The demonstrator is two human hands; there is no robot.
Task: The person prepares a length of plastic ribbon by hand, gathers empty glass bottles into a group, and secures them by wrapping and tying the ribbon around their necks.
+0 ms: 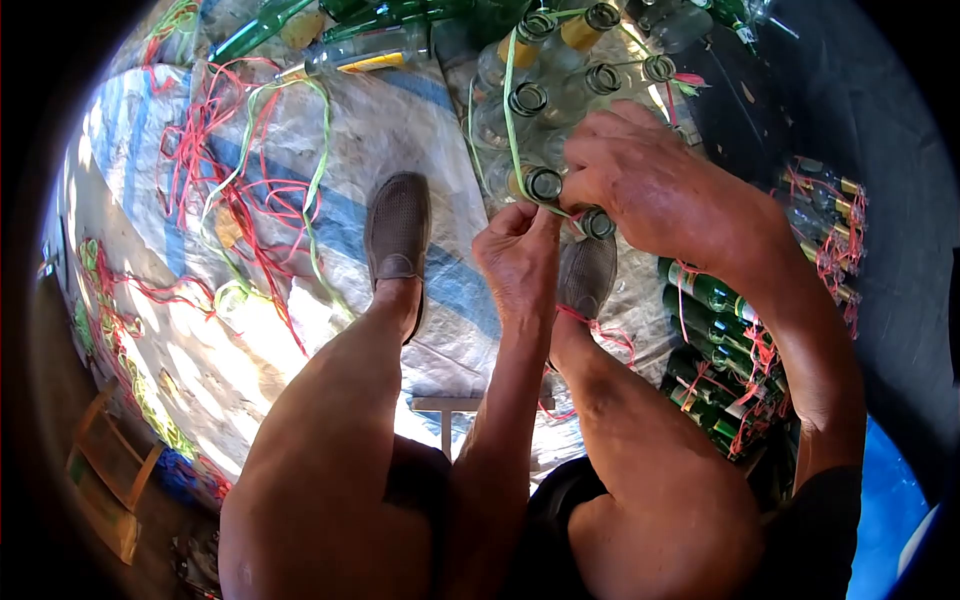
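Observation:
A cluster of clear glass bottles [527, 98] stands upright at the top centre, mouths up. A light green plastic string [511, 110] runs across and around their necks. My left hand [520, 240] is closed, with thumb and finger pinching the string beside the nearest bottle mouth [542, 184]. Bent over the right side of the cluster, my right hand [625, 175] has its fingers curled down among the necks; its fingertips are hidden. Just below it shows another bottle mouth [597, 223].
Tangled pink and green strings [240, 190] lie on the white and blue sheet [380, 130]. Loose bottles [370, 50] lie at the top. Tied green bottles [715, 340] lie right of my leg, more bundles [825, 220] further right. My shoes [397, 225] rest below the cluster.

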